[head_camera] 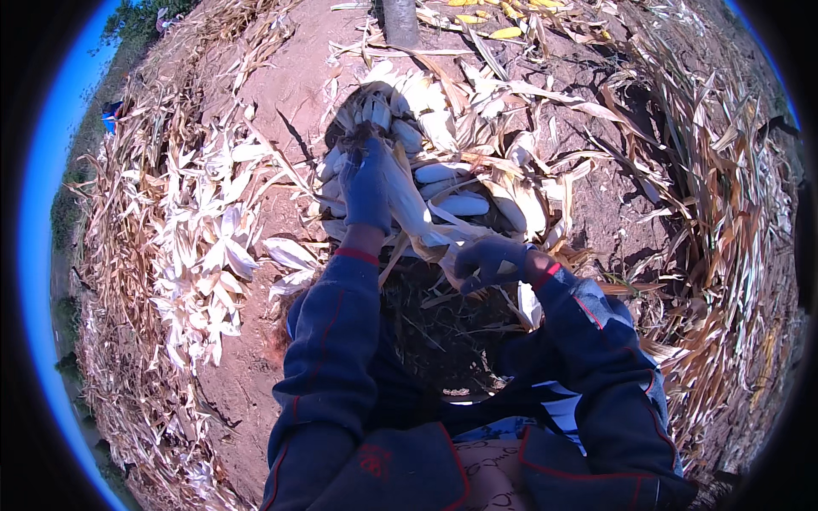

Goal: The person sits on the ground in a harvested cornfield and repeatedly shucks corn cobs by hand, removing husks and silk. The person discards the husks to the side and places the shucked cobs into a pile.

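A dry ear of corn in pale husk [409, 198] slants between my two gloved hands. My left hand [367, 185] is closed about its far end, where dark brown silk [363, 132] sticks out past the fingers. At the near end, my right hand [491, 262] has its fingers curled on the husk by the stem; the fingertips are partly hidden. Beneath and beyond them lies a heap of husk-covered ears [441, 124]. Several smooth, pale ears [460, 204] show in the heap, just right of the held one.
Loose dry husks [204, 255] cover the ground at left. Cut corn stalks and leaves [716, 191] form a thick band at right. Husked yellow cobs [507, 32] lie at the far side, near a grey post or trunk [401, 22]. Bare reddish soil [287, 83] shows between.
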The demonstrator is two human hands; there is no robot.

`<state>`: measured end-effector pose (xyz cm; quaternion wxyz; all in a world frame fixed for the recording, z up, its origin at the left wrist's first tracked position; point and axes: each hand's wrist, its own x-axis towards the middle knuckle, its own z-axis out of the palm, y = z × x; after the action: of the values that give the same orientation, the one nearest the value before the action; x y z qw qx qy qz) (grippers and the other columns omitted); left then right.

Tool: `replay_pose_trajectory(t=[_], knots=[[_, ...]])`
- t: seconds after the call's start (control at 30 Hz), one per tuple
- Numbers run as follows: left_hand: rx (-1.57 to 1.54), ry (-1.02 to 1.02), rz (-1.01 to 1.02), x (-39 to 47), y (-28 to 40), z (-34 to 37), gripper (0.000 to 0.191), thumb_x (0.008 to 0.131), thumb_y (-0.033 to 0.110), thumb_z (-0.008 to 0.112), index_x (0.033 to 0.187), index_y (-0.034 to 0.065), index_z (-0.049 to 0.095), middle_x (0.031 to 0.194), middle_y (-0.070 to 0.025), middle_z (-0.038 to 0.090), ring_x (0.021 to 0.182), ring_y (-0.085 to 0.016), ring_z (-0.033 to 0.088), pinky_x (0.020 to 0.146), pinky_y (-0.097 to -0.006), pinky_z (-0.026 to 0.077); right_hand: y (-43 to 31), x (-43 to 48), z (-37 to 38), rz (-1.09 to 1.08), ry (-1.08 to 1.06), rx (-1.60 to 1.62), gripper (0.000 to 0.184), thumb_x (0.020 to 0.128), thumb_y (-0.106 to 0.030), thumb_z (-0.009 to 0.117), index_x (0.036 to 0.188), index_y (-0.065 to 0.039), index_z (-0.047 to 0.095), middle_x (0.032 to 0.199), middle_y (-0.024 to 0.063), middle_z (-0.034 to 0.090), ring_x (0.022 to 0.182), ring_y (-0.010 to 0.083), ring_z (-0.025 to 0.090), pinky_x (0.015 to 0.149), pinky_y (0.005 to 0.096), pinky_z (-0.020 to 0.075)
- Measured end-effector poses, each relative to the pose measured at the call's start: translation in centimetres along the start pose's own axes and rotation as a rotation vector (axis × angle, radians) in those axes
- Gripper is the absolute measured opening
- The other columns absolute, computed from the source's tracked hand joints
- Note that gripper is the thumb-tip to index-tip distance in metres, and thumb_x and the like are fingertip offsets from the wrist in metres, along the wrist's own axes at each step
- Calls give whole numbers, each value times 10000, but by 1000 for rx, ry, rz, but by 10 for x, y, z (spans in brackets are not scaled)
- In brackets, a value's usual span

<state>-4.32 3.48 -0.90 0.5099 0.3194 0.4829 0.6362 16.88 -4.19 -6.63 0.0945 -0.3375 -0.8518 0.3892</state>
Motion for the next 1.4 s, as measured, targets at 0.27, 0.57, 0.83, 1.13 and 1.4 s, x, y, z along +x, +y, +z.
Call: replay_pose_trajectory(t=[0.27, 0.57, 0.83, 1.13, 1.4], knots=[[-139, -262, -158, -25, -6, 20, 214, 918, 222, 547, 1028, 53, 618, 902, 9, 601, 773, -81, 533, 682, -229, 431, -3, 26, -12, 9, 659, 136, 669, 680, -428, 770, 1135, -23, 493, 1001, 184, 602, 909, 303, 602, 765, 388, 473], [247, -285, 110, -34, -11, 23, 164, 899, 164, 584, 973, 28, 638, 856, 20, 617, 753, -63, 526, 675, -206, 432, -17, 32, -10, 236, 561, 143, 624, 650, -452, 774, 1031, -23, 528, 967, 164, 607, 860, 336, 606, 721, 393, 486], [399, -224, 241, -28, -21, 15, 116, 873, 109, 594, 896, 12, 654, 778, 39, 606, 715, -40, 502, 632, -210, 421, -23, 25, -10, 196, 580, 236, 615, 673, -459, 761, 1063, -44, 528, 958, 151, 603, 890, 319, 594, 747, 386, 476], [119, -167, 135, -34, -13, 25, 120, 850, 154, 634, 890, 45, 663, 713, 13, 609, 662, -39, 500, 589, -230, 423, -24, 24, -14, 227, 514, 273, 636, 667, -511, 746, 1051, -49, 536, 972, 156, 605, 894, 326, 597, 755, 388, 477], [734, -120, 364, -25, -15, 12, 134, 781, 167, 680, 783, 34, 671, 647, -70, 637, 601, -109, 573, 577, -290, 453, -18, 23, -3, 242, 589, 75, 627, 666, -355, 800, 1135, -36, 533, 1002, 138, 621, 859, 258, 632, 732, 345, 499]])
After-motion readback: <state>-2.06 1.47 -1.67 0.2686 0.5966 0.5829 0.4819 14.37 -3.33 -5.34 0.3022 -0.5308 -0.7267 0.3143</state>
